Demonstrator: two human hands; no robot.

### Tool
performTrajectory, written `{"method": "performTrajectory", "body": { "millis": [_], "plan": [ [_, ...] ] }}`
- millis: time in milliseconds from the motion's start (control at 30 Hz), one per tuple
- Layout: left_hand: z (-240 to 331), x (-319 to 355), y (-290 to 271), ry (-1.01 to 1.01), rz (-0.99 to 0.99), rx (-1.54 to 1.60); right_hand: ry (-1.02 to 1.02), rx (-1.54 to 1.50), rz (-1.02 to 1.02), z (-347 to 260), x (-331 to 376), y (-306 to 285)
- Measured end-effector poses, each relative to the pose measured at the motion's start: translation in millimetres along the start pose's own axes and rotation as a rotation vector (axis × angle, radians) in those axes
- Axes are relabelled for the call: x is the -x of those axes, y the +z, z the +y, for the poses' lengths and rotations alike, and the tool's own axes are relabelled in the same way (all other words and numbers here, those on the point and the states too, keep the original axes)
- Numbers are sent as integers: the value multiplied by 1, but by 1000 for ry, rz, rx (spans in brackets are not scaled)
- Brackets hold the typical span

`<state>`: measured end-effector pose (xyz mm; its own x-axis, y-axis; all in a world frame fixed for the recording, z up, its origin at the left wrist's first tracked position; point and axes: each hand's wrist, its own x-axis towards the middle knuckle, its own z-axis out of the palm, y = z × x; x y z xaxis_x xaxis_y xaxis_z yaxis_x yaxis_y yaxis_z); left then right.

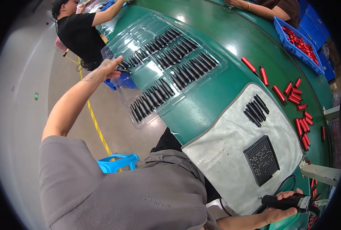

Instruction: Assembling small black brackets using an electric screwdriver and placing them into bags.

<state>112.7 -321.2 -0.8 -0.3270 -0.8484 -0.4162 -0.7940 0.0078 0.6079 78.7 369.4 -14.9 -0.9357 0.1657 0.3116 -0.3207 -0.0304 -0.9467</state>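
My left hand reaches to the left edge of the clear plastic tray, its fingers closed around a black tube. Rows of similar slim black tubes lie in the tray's compartments. At the lower right, my right hand grips a black electric screwdriver, held nearly level beside the grey cloth. Several black tubes lie side by side on that cloth. A black perforated screw plate with small shiny pieces in its holes rests nearer me.
Red cylinders are scattered over the green table at right. A blue bin of red parts stands at far right. One person works at far left, another across. A blue stool and a metal bracket are nearby.
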Motion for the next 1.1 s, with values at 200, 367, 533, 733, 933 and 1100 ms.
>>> {"method": "performTrajectory", "body": {
  "millis": [200,367,533,733,933,1100],
  "plan": [
    [-28,-17,10,335,22,-211,100,-134,3,-8,1,-1],
    [-6,7,8,920,366,-766,164,-81,152,-4,-2,7],
    [84,157,141,1592,-433,-467,66,32,132,-10,-6,30],
    [131,236,265,1965,-382,-954,71,31,115,-5,-11,26],
    [116,228,335,2099,-133,-548,146,-76,113,-7,-3,16],
    [116,236,346,1990,59,-705,96,-15,62,-7,-2,16]
  ]
}}
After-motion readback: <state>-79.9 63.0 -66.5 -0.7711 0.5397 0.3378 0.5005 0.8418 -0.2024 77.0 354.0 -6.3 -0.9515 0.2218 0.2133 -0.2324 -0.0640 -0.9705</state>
